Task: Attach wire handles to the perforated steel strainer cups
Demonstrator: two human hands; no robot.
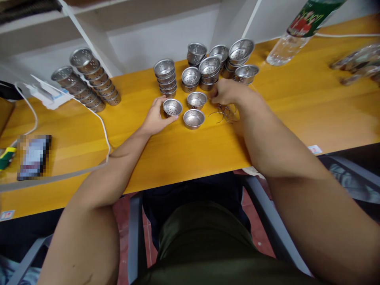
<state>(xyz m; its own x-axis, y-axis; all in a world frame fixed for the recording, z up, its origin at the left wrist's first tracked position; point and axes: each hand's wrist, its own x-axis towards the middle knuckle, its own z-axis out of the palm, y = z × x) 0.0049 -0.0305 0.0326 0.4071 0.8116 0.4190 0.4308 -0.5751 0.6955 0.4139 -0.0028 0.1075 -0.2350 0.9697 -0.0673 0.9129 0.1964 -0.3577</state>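
L hand [154, 118] round perf. cup [172, 107], R hand [228, 92] poss. touching wires [226, 114]

Left hand [156, 119] gripped perforated metal cup [172, 108]; right hand [227, 93], fingers bent, was just beside thin wires [220, 113]. Two loose cups [194, 119] sat between hands. Cup stacks [164, 75] stood behind, bottle [285, 49] right, on yellow table [172, 158].

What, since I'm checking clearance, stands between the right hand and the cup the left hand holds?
A loose perforated metal cup stands between the right hand and the held cup; another metal cup sits nearer the person.
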